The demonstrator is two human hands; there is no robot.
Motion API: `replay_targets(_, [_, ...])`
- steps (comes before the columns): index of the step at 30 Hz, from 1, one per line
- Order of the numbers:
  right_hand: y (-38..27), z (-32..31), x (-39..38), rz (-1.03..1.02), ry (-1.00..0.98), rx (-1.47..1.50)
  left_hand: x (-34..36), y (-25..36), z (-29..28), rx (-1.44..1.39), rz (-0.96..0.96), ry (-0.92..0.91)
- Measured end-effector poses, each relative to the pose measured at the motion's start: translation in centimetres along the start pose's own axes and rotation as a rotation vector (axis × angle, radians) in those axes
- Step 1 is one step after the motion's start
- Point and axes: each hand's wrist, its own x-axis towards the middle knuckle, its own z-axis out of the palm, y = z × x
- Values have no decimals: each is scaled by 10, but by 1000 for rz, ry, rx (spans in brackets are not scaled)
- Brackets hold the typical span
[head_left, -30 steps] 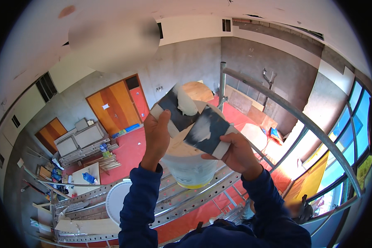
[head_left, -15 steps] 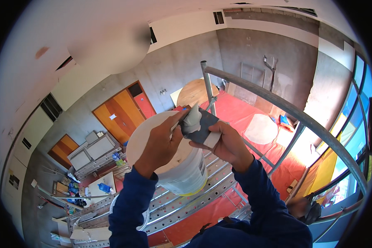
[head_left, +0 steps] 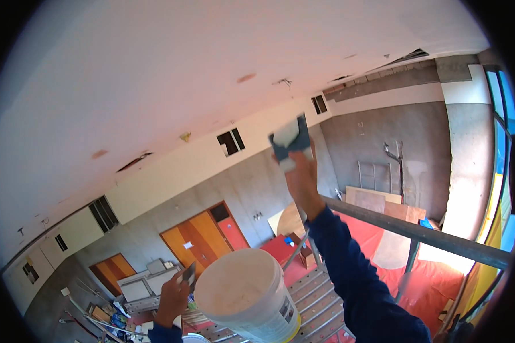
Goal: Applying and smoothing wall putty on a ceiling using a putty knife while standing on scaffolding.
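Note:
My right hand [head_left: 300, 177] is raised toward the ceiling, gripping a dark, flat scraper [head_left: 290, 136] with a patch of pale paste on its blade. My left hand [head_left: 171, 300] is low at the left of a translucent white bucket [head_left: 280, 314], holding a second small scraper [head_left: 189, 271]. The bucket has a yellow bottom edge and a pale, dry-looking surface inside its top, and it stands on a perforated metal scaffold deck [head_left: 317, 294].
The pale ceiling [head_left: 154, 68] with dark openings fills the upper view. A metal rail [head_left: 429, 234] crosses the right side beside windows [head_left: 498, 103]. Below are wooden doors [head_left: 194, 237], red floor covering [head_left: 429, 286], leaning boards [head_left: 400, 214] and stacked grey panels [head_left: 137, 286].
The two scrapers, earlier together above the bucket, are now apart. My right hand has risen with the paste-loaded one; my left hand has dropped left. The view has tilted up to the ceiling.

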Motion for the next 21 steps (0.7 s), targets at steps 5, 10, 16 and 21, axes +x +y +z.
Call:
replay_targets(5, [-34,50,112,-445,-47,-212,-71,-86,-22,66,-156,75])
replay_targets(10, [-81,89,177,-776,39,-415,-156,-139,-39,144,-138,287])
replay_targets(16, [-82,99,241,-748,141,-446,-198,-172,-46,81,-143,399])
replay_targets(21, [-79,161,206,-647,296,-429,-251,-195,-66,204,-274,356])
